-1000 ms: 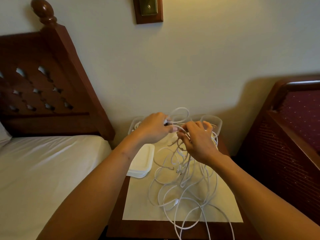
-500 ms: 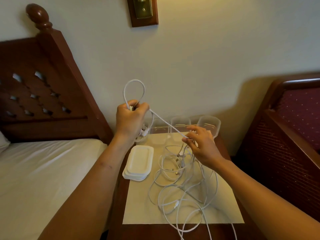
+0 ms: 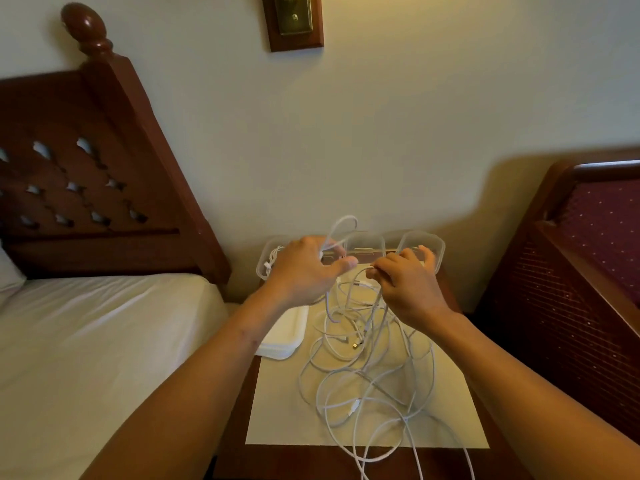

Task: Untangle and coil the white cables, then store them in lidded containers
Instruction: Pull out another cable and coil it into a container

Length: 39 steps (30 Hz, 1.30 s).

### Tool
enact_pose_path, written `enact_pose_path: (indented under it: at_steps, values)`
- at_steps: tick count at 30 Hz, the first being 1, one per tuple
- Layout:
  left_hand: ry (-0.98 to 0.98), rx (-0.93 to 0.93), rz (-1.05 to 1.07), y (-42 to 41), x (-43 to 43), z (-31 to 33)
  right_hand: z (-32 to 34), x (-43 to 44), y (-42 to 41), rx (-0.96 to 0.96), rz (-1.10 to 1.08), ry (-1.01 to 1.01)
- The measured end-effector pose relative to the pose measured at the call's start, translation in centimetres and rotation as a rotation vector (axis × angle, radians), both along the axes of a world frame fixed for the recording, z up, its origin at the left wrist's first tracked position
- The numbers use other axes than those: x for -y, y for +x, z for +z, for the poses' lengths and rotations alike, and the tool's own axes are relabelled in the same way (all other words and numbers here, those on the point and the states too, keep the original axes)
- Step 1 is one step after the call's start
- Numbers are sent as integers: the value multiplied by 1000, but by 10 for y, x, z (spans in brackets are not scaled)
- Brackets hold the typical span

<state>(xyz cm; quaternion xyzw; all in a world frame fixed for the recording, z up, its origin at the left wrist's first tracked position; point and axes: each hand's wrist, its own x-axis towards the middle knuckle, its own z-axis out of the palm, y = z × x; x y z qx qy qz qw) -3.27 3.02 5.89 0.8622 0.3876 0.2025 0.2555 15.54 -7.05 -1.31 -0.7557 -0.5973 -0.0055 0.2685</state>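
Both hands raised over tangled white cables [image 3: 367,368] on desk [image 3: 235,465]: left hand [image 3: 304,271] clenched around a loop, right hand [image 3: 408,285] apparently pinching a strand; clear containers [image 3: 433,242] behind.

Cream wall [image 3: 398,116] with brass switch plate [image 3: 296,15]. Dark wooden headboard [image 3: 104,174], white bed [image 3: 86,341] left; upholstered chair [image 3: 588,254] right. Warm, dim light.

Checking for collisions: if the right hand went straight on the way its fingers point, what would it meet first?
Probably the rightmost clear container by the wall; the right hand fingers already overlap its rim, though depth is unclear.
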Motion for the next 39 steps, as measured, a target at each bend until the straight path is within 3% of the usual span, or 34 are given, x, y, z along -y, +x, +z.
enact_pose_path:
  at_steps: [7, 12, 16, 24, 28, 32, 36, 39]
  values:
    - [-129, -92, -125, 24, 8, -14, 2, 5, -2, 82, -11, 138]
    - [-335, 273, -70, 27, 21, 10, -20, 13, 0, -48, -88, 121]
    - [-300, 438, -25, 23, 22, 24, -38, 17, 7, -106, -105, 15]
    - [-308, 706, 53, 13, 24, 41, -33, 9, 11, -213, -35, 6]
    - [-236, 675, 111, 13, 18, 30, -32, 3, 7, -272, 20, 87]
    - [-36, 366, 45, 6, -5, 0, -32, 6, 8, -494, 11, 158]
    - [-87, 307, 69, 10, -1, -19, -29, 10, 7, -387, -19, 66]
    - [-319, 404, 116, 19, 9, -19, -21, 6, 6, -364, -55, -29]
